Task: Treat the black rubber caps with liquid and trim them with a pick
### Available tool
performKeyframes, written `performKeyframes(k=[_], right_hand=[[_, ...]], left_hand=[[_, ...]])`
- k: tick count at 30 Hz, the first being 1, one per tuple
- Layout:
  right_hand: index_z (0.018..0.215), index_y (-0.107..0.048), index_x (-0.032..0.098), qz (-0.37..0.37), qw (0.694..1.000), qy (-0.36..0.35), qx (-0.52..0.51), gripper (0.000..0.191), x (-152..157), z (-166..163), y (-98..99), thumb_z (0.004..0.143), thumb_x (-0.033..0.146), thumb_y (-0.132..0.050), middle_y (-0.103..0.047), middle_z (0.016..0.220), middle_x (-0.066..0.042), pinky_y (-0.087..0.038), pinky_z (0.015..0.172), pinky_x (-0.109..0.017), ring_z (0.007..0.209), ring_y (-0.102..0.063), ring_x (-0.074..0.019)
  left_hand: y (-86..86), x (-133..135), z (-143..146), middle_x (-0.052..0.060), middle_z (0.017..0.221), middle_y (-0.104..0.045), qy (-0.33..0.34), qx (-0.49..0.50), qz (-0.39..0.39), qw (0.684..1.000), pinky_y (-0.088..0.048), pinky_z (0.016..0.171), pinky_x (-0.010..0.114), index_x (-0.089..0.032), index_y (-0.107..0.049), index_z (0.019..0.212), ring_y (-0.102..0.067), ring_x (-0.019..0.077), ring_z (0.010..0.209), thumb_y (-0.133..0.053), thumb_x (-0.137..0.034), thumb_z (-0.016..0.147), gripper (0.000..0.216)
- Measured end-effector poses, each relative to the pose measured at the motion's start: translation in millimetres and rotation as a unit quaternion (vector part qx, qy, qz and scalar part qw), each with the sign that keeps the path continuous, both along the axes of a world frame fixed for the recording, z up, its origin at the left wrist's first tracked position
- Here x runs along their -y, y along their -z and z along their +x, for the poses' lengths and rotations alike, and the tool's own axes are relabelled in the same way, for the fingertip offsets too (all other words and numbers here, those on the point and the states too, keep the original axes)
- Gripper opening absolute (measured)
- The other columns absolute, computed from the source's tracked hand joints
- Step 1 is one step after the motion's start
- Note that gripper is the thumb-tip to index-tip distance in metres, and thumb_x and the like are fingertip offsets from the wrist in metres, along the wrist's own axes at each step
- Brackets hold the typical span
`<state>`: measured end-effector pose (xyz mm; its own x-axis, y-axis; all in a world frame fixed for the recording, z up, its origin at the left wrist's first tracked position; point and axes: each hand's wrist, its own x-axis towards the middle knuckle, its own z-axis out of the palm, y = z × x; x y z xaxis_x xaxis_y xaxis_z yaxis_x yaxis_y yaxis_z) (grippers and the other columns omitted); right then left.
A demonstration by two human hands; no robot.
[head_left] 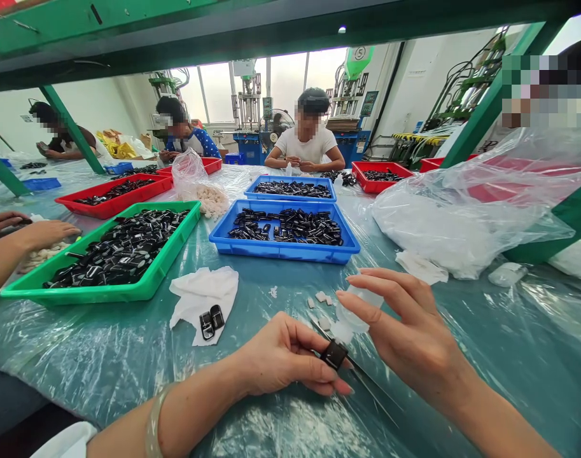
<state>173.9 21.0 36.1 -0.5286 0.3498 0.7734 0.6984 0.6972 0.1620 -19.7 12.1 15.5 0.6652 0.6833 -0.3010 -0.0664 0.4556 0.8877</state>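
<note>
My left hand [302,359] pinches a small glossy black plastic part [335,354] between thumb and fingers. A pair of thin metal tweezers [373,381] passes behind that part, slanting down to the right; whether my left hand also grips it, I cannot tell. My right hand [409,324] is open, fingers stretched out beside a translucent white squeeze bottle [359,308]; contact is unclear. Small white pieces [324,298] lie just beyond my left hand. To the left, two black parts [211,322] rest on a crumpled white tissue [204,289].
Black parts fill a green tray [149,289] and two blue trays [283,253]. Red trays [113,207] stand farther back. A clear plastic bag [443,216] bulges at right. Co-workers sit around the plastic-covered table [142,375]; a neighbour's hand [44,234] is at left. A green frame [223,48] crosses overhead.
</note>
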Motion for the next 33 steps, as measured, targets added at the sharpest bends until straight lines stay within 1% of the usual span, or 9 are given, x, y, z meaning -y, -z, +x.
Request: performKeyframes(k=[7,10,14,18,23,28,33], right_hand=[[0.096,-0.06,0.02,0.0,1.0,-0.012,0.009,0.037,0.0,1.8,-1.3,0.077,-0.007,-0.042,-0.062,0.099,-0.01,-0.046,0.076,-0.042,0.1,-0.054,-0.0248],[0.097,-0.059,0.022,-0.013,1.0,-0.006,0.018,0.038,0.2,3.7,-2.3,0.077,-0.006,-0.042,-0.062,0.101,-0.009,-0.047,0.077,-0.042,0.101,-0.054,-0.0242],[0.097,-0.059,0.023,-0.017,1.0,-0.018,0.01,0.038,-0.3,4.7,-2.0,0.078,-0.005,-0.041,-0.061,0.102,-0.009,-0.047,0.076,-0.042,0.101,-0.054,-0.0243],[0.099,-0.058,0.022,-0.025,0.999,-0.03,0.0,0.037,-0.7,5.1,-1.0,0.079,-0.005,-0.041,-0.061,0.102,-0.01,-0.047,0.076,-0.044,0.102,-0.054,-0.0256],[0.1,-0.057,0.019,-0.031,0.999,-0.042,0.011,0.037,-0.7,6.7,-1.3,0.078,-0.007,-0.043,-0.059,0.104,-0.012,-0.047,0.076,-0.045,0.104,-0.052,-0.0271],[0.101,-0.057,0.02,-0.033,0.998,-0.048,0.014,0.034,-0.4,7.4,-1.5,0.081,-0.004,-0.044,-0.059,0.105,-0.011,-0.046,0.077,-0.044,0.105,-0.051,-0.0261],[0.101,-0.058,0.016,-0.03,0.998,-0.057,0.022,0.027,-0.2,7.9,-1.9,0.082,-0.001,-0.047,-0.06,0.104,-0.013,-0.044,0.078,-0.046,0.106,-0.05,-0.0281]], left_hand=[[-1.6,0.1,-0.8,0.011,0.077,-0.071,-0.002,-0.001,0.012,1.0,-0.051,0.063,0.019,-0.009,-0.07,0.09,-0.064,0.0109,0.06,-0.07,-0.02,0.064,0.028],[-2.6,0.1,-0.8,0.012,0.076,-0.071,-0.005,-0.004,0.014,1.0,-0.051,0.063,0.02,-0.009,-0.07,0.09,-0.065,0.012,0.061,-0.071,-0.021,0.063,0.029],[-2.4,-0.4,-0.8,0.012,0.076,-0.071,-0.003,-0.005,0.014,1.0,-0.052,0.065,0.021,-0.009,-0.07,0.091,-0.066,0.0147,0.064,-0.072,-0.024,0.063,0.031],[-1.3,-0.7,-1.3,0.012,0.077,-0.071,0.001,-0.006,0.017,1.0,-0.052,0.066,0.022,-0.01,-0.07,0.091,-0.066,0.0155,0.066,-0.072,-0.025,0.063,0.032],[-1.0,-0.5,-1.3,0.012,0.077,-0.071,-0.001,-0.003,0.018,1.0,-0.052,0.065,0.022,-0.009,-0.07,0.091,-0.067,0.0153,0.066,-0.072,-0.024,0.064,0.031],[-2.4,-0.6,-0.9,0.012,0.077,-0.071,0.0,-0.002,0.017,1.0,-0.051,0.063,0.019,-0.009,-0.07,0.091,-0.066,0.0136,0.065,-0.071,-0.021,0.064,0.029],[-1.3,-0.6,-1.3,0.011,0.077,-0.071,0.003,-0.004,0.019,1.0,-0.051,0.062,0.017,-0.009,-0.07,0.092,-0.065,0.0111,0.062,-0.07,-0.02,0.065,0.029]])
